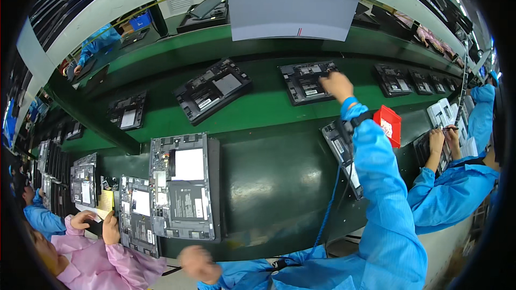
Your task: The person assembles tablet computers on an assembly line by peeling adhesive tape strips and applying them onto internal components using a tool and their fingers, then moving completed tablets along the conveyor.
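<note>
Red bin of small white pieces near the right hand

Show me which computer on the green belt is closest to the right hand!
The computer below the hanging grey sheet: the right hand reaches over its right edge. The others on the green belt lie farther away.

A bright-blue sleeve at lower right, pink smock at lower left, red bin at right, black-and-grey laptop base against green surface at upper centre.
</note>
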Tool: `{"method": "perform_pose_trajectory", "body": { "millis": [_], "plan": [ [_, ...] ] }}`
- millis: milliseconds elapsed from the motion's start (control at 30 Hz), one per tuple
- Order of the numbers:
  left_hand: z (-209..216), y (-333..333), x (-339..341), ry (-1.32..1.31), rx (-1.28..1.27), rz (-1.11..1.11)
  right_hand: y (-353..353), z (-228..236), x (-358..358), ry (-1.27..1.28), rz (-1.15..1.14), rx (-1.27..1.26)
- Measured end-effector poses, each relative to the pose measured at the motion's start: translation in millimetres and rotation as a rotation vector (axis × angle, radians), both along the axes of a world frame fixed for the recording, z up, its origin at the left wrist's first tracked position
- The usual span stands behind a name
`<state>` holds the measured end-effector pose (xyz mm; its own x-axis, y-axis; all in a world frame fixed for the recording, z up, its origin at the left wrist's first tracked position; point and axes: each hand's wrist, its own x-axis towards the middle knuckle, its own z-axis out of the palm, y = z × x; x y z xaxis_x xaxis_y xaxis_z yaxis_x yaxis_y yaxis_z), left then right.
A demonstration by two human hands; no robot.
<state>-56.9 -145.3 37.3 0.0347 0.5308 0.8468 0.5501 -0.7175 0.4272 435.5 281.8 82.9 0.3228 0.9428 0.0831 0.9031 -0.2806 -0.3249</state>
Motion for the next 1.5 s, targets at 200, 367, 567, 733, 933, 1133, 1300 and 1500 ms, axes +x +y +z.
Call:
{"method": "perform_pose_trajectory", "body": {
  "millis": [200,367,567,733,933,1133,1300,1500],
  "plan": [
    [19.2,29.5,92.9,0.915,-0.350,-0.398,65.6,-88.2,189.6,0.247,-0.198,-0.101],
    [7.3,22.6,99.6,0.875,-0.412,-0.425,36.2,-62.4,134.4,0.877,-0.005,-0.255],
    [-3.6,6.2,88.5,0.809,-0.458,-0.448,-85.6,28.2,25.6,1.076,-0.042,0.167],
    [-16.4,-5.0,72.2,0.798,-0.437,-0.507,-226.2,34.9,-13.7,1.238,-0.027,0.365],
    [-29.2,-12.1,69.4,0.741,-0.434,-0.522,-358.8,-29.1,-103.1,1.533,-0.223,0.203],
    [-24.8,-22.4,77.3,0.705,-0.467,-0.532,-378.0,-52.3,-104.1,1.396,-0.167,0.041],
    [-5.1,2.2,97.8,0.601,-0.369,-0.433,-367.8,-22.8,-98.3,0.433,0.187,0.450],
    [-0.1,99.2,144.6,0.774,-0.287,-0.189,-347.4,-47.6,-89.5,0.975,0.227,0.280]
  ]
}}
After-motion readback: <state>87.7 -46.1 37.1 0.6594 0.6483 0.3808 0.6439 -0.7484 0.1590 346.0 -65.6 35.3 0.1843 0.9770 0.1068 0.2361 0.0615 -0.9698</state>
